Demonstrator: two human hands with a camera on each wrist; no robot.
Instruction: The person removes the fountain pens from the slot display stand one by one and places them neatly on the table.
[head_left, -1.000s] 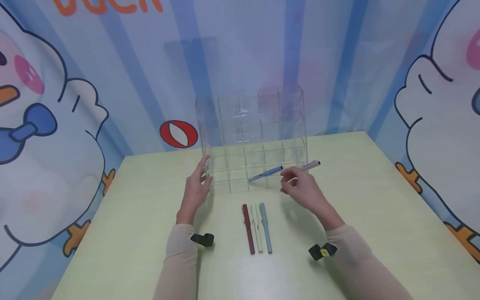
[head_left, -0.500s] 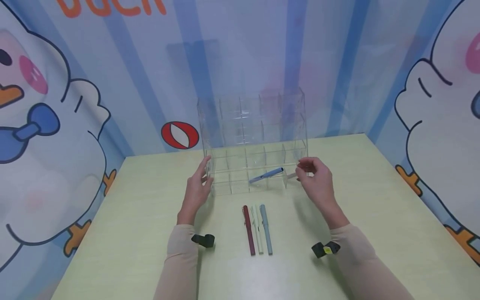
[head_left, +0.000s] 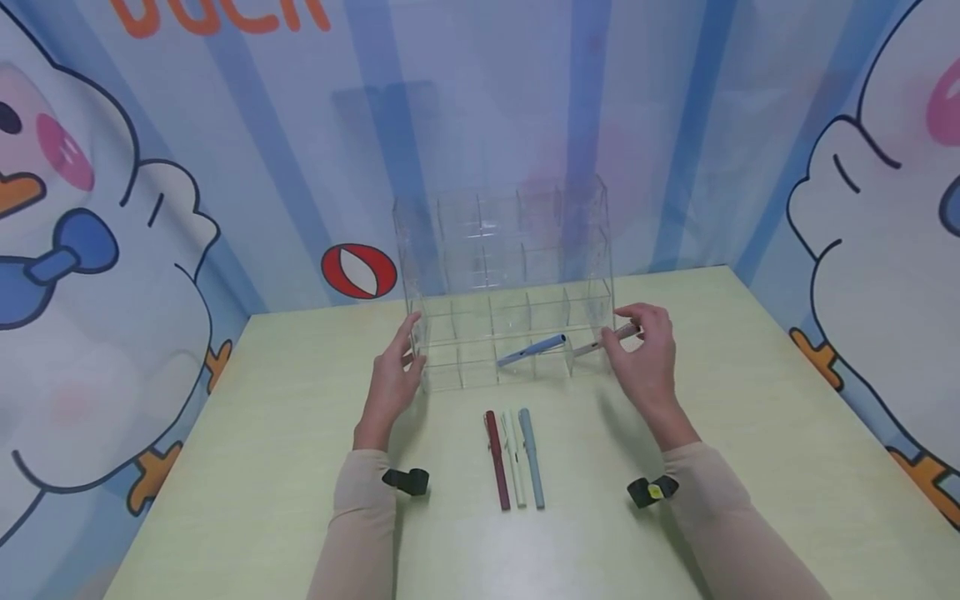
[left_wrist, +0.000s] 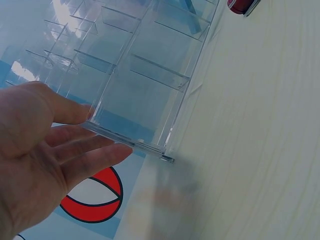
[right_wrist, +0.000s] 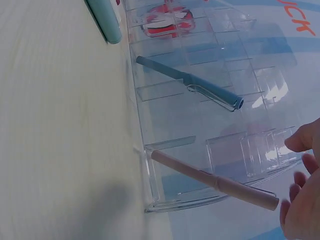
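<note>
My left hand (head_left: 395,379) grips the left side wall of a clear acrylic organizer (left_wrist: 135,137), thumb inside and fingers outside. A blue pen (head_left: 532,350) leans in the organizer's front row, right of the middle. In the front right-hand compartment a pinkish-grey pen (right_wrist: 215,181) slants, its capped end sticking out to the right. Around that end, my right hand (head_left: 645,354) is spread beside the organizer's right side, thumb apart from the fingers. The right wrist view shows a fingertip right at the capped end, with nothing pinched between thumb and fingers.
In front of the organizer, a dark red pen (head_left: 497,460), a pale green pen (head_left: 515,458) and a grey-blue pen (head_left: 532,458) lie side by side on the pale table (head_left: 262,467). A cartoon-printed curtain (head_left: 480,100) hangs behind the organizer.
My right hand has moved right from the organizer's front, and the pinkish-grey pen now leans in the right-hand compartment, its fingers loosened. The left hand and the blue pen have stayed put.
</note>
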